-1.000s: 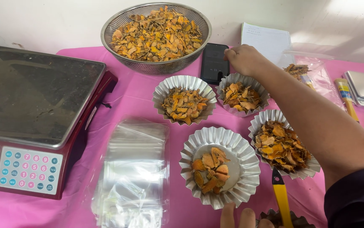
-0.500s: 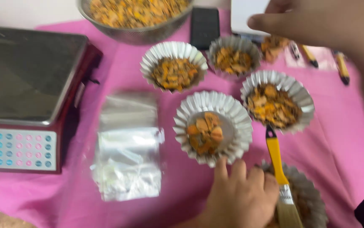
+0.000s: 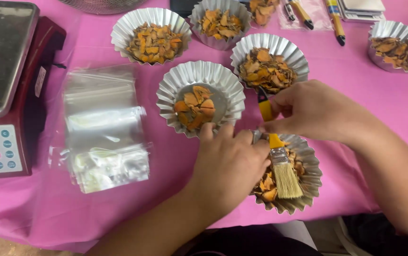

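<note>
As the head camera looked down, the right hand (image 3: pixel 315 111) pinched a yellow-handled brush (image 3: pixel 277 159), its long axis running away from the person, bristles nearest. The left hand (image 3: pixel 227 163) lay curled, holding nothing I could see, touching the nearest fluted foil cup (image 3: pixel 308 182) of orange dried slices. 5 more cups on the pink desk (image 3: pixel 355 71) held similar slices.

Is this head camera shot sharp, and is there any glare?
Head view: sharp and evenly lit; soft glare on the clear plastic bag stack and fluted foil cups; the right hand holding the yellow-handled brush is in focus.
</note>
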